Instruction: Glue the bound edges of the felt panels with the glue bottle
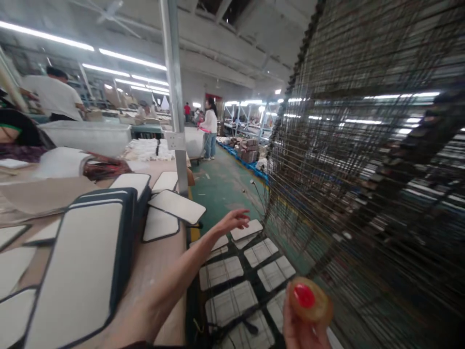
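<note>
A: Right hand point(305, 337)?
B: Nearest, low down, closed round a tan, rounded object point(321, 306) with a red patch.

A: And beside that?
B: Rows of white panels point(221, 272) with rounded corners, crossed by thin dark lines, left of a tall wire rack point(327, 160). On the surface point(165, 271), a stack of dark-edged panels point(80, 242).

A: Left hand point(236, 220)?
B: Out past the near rows, nothing visible in grasp, fingers loosely spread at the far panel point(250, 230). Touching or apart, cannot tell.

A: Step in hand?
B: Probably a reach along the rows.

A: Next move?
B: Seems to call for a light touch at the panel's edge, clear of the wires.

A: Farther off?
B: A person in a white top point(209, 126), standing in the aisle.
</note>
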Demonstrator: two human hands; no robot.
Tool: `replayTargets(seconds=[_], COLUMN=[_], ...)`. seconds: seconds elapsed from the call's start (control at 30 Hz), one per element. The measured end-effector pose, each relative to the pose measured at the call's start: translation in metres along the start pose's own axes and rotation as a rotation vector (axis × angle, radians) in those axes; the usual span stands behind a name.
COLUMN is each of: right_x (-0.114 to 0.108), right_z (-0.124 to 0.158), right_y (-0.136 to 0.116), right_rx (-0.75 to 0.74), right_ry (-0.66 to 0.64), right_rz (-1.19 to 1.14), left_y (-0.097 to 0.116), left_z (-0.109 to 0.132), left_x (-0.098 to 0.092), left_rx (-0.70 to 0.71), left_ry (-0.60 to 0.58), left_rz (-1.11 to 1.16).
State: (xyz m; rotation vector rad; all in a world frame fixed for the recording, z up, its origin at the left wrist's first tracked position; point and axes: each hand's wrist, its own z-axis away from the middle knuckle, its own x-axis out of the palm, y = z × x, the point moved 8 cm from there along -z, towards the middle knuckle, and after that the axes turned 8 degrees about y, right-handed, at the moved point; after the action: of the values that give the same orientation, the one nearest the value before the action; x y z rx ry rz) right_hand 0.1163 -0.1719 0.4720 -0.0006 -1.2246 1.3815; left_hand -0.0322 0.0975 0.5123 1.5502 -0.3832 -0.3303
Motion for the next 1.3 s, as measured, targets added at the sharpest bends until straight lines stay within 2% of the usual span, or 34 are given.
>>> replayTargets(seconds=[0.03,0.07,0.17,0.27,0.33,0.43,0.6,0.7,0.8,0.97,1.13,1.3], right_x=[0.003,0.004,0.025,0.042,0.047,0.052,0.060,0.061,0.053,0.031,0.020,0.005], right_z=[0.010,0.022,0.048,0.066,0.074,0.084,0.106,0.124,0.144,0.178,0.193,0.196], right_y=[0.003,0.009,-0.006,-0.010,-0.007,-0.003,0.003,0.008,0.011,0.001,-0.017,-0.039], right_rx=[0.162,0.329,0.314,0.275,0.263,0.252,0.188,0.129,0.078,-0.032,-0.039,-0.043], right_ry=[0.052,0.153,0.174,0.105,0.067,0.038,0.058,0.073,0.119,0.171,0.152,0.112], right_rz=[-0.215,-0.316,-0.404,-0.396,-0.395,-0.406,-0.434,-0.445,-0.461,-0.486,-0.501,-0.496], left_y=[0.019,0.037,0.078,0.096,0.098,0.086,0.039,0.018,0.016,0.042,0.070,0.083], left_z=[0.017,0.033,0.076,0.109,0.131,0.167,0.215,0.230,0.235,0.245,0.263,0.286], left_x=[-0.002,-0.005,-0.018,-0.039,-0.056,-0.077,-0.090,-0.083,-0.065,-0.034,-0.008,0.010], left_rx=[0.027,0.064,0.170,0.200,0.195,0.152,-0.002,-0.059,-0.053,0.022,0.098,0.180], left_ry=[0.006,0.017,0.074,0.161,0.232,0.303,0.327,0.321,0.267,0.196,0.224,0.299], left_rz=[0.017,0.040,0.113,0.167,0.196,0.203,0.242,0.290,0.316,0.354,0.426,0.453])
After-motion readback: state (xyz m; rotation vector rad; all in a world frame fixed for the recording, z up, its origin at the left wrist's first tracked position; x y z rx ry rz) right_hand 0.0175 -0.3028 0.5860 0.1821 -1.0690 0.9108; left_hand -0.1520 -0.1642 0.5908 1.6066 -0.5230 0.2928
